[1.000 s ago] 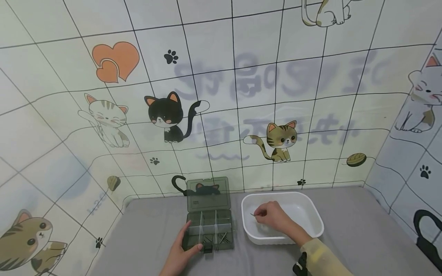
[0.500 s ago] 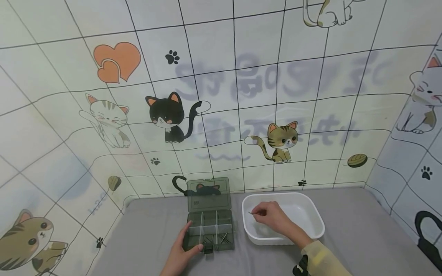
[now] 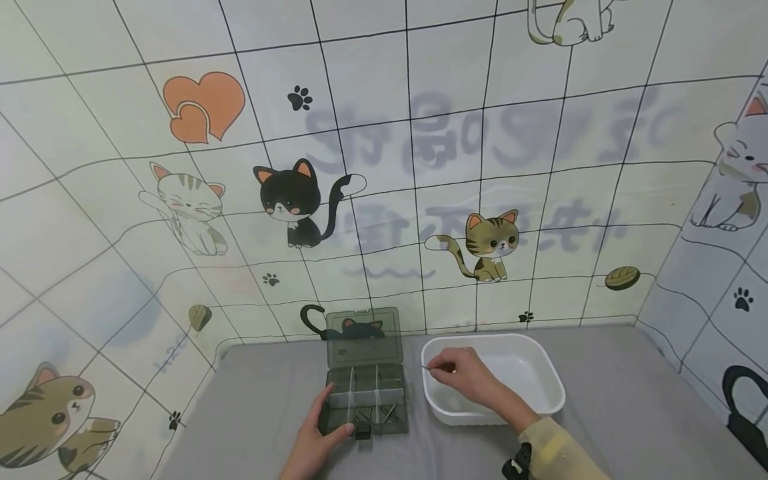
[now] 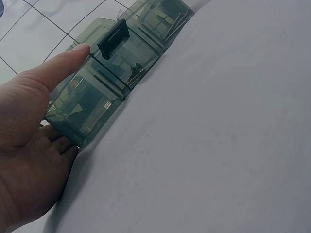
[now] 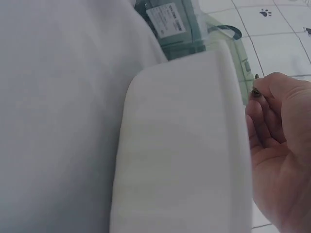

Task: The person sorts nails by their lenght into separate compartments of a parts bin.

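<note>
My left hand [image 3: 313,439] holds a green translucent compartment box [image 3: 396,375] by its left side. In the left wrist view its thumb lies at the front wall beside the dark latch [image 4: 113,39], with fingers curled under the near corner. The lid [image 3: 363,351] stands raised at the back. Thin metal pieces [image 3: 390,413] lie in the front compartments. My right hand [image 3: 471,380] pinches a small metal screw [image 5: 256,91] between thumb and fingertips, over the left rim of a white plastic tub [image 3: 531,373]. The screw's tip sticks out past the fingers.
The box and tub stand side by side on a grey cloth [image 3: 612,393]. Behind them rises a wall covering [image 3: 384,193] printed with cats. In the right wrist view the tub's side wall blocks most of its inside.
My right hand has moved a little to the left with the screw, from inside the tub's outline to its left rim. The left hand and box stay in place.
</note>
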Demonstrator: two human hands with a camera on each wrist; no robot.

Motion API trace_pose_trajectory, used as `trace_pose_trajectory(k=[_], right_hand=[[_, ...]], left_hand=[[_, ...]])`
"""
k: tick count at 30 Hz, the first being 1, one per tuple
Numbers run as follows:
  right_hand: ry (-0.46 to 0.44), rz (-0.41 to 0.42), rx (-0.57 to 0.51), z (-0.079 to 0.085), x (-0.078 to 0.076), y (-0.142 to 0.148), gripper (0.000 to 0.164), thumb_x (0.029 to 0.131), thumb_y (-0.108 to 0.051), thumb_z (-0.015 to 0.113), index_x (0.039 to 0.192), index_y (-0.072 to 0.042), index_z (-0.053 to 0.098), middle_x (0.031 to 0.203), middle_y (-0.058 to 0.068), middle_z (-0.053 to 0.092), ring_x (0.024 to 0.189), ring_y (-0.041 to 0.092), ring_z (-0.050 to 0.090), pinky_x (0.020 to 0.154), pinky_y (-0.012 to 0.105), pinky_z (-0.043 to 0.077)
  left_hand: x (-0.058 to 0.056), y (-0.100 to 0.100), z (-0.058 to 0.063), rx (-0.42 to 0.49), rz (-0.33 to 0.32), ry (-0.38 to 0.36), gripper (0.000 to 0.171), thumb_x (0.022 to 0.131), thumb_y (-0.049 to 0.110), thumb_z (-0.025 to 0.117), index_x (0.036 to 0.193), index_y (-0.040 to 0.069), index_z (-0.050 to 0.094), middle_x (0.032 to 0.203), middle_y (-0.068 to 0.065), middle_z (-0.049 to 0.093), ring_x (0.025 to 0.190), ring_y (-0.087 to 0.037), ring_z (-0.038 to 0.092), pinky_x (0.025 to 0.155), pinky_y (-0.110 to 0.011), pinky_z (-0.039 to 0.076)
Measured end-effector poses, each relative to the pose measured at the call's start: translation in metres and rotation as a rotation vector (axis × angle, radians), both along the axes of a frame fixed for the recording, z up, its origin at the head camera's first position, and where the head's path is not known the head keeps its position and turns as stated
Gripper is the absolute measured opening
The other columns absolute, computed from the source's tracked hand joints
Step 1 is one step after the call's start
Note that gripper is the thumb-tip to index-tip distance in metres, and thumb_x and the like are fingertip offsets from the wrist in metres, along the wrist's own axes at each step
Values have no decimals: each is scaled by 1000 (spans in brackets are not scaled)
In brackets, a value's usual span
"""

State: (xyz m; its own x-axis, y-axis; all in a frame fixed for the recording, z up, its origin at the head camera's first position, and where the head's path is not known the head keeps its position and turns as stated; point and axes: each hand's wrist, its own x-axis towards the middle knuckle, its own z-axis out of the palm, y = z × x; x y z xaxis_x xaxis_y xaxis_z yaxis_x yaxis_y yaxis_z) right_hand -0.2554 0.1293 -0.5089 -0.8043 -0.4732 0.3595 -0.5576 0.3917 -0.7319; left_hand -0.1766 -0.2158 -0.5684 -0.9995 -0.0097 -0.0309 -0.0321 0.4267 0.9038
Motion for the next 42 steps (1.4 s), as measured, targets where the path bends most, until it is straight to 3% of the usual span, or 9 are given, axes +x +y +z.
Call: trace_pose_trajectory(k=[12,22,36,42], right_hand=[[17,53,-15,10,1,-23,10,95,-2,71,102,-1,78,92,0,73,81,7,65,71,26,57],[-26,105,-17,7,5,-41,10,96,-3,70,101,-4,78,94,0,74,82,5,65,72,26,56],[-85,95,35,7,9,-63,9,97,-6,70,103,-8,78,94,-4,69,83,6,63,73,26,56],[-66,156,37,10,7,-77,10,98,-6,69,102,-4,78,95,-2,71,84,5,64,74,25,56]], left_hand=[[-1,0,-2,13,-4,-22,90,87,34,84,160,14,35,161,-28,30,146,-56,22,105,-78,28],[1,-2,-4,5,-6,-19,89,89,35,82,160,14,35,162,-27,29,146,-56,22,105,-77,30],[0,-1,-3,17,-11,-16,90,88,34,83,160,12,34,161,-28,30,147,-56,22,106,-76,29],[-1,0,-1,14,1,-15,90,88,35,83,160,13,35,161,-27,31,146,-54,24,106,-75,30]])
